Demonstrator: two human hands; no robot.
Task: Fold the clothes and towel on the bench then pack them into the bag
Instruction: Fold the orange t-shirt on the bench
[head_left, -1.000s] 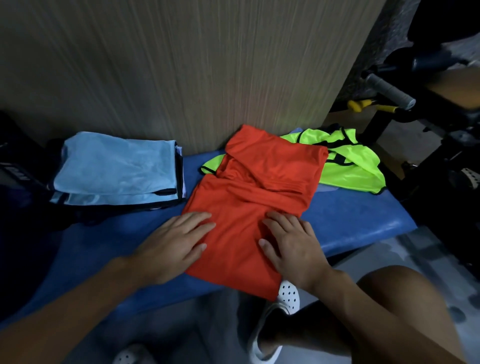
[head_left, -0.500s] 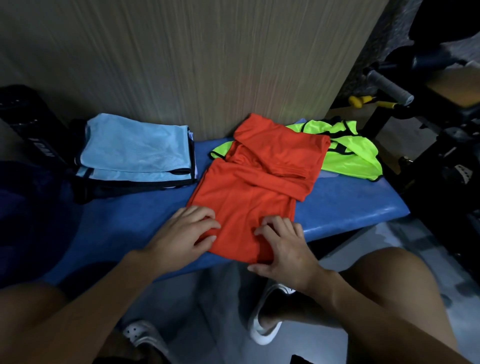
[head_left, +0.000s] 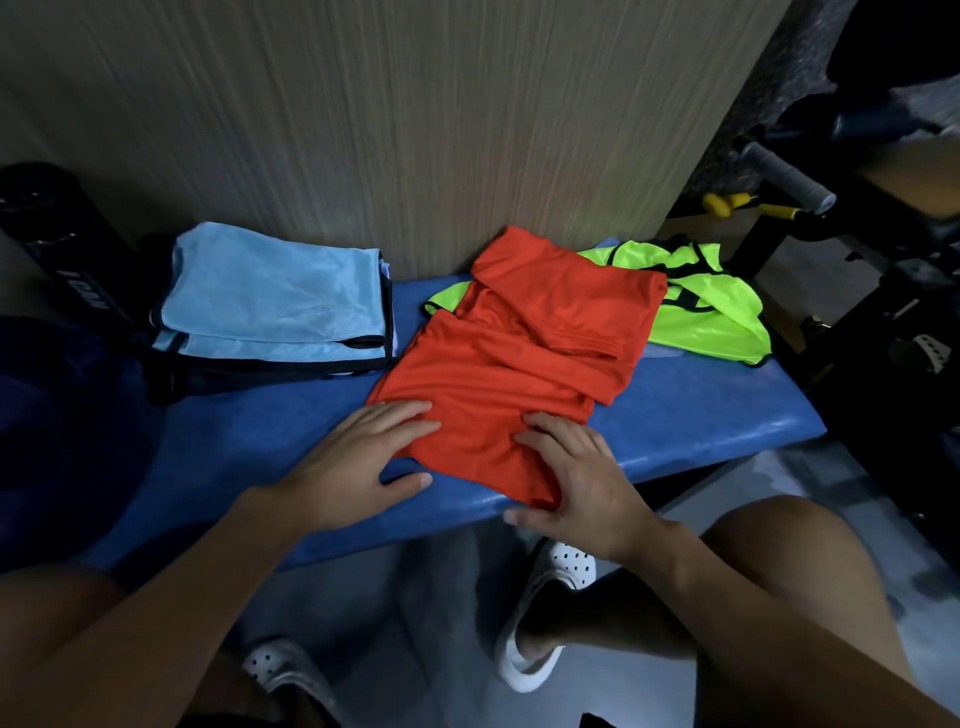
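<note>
a wood-grain wall panel (head_left: 415, 130) stands behind a blue padded desk (head_left: 701, 415), all in dim light. at the far left a black object (head_left: 57, 260) with white lettering is cut off by the frame and too dark to read. just right of it a folded light blue garment (head_left: 270, 296) tops a stack whose dark lower layers (head_left: 234, 374) are hard to tell apart. below the desk's front edge sit a left clog (head_left: 280, 670), white, perforated and partly hidden by a forearm, and a right clog (head_left: 540, 623) of the same kind. at the far right, black gym equipment (head_left: 883, 291) with a grey grip bar (head_left: 784, 174) and yellow handles (head_left: 727, 202) fades into shadow.

the orange shirt (head_left: 519, 364) lies mid-desk, partly folded, its upper part doubled over. its far end covers part of a neon yellow-green vest (head_left: 711, 317) with black trim, crumpled at the desk's right end. the shirt's near hem reaches the front edge. the left hand (head_left: 358, 462) rests flat on the near left corner, fingers straight and slightly apart, thumb on the desk. the right hand (head_left: 587, 478) lies on the near right corner, fingers apart and lightly bent on the cloth, thumb stuck out below the hem.
</note>
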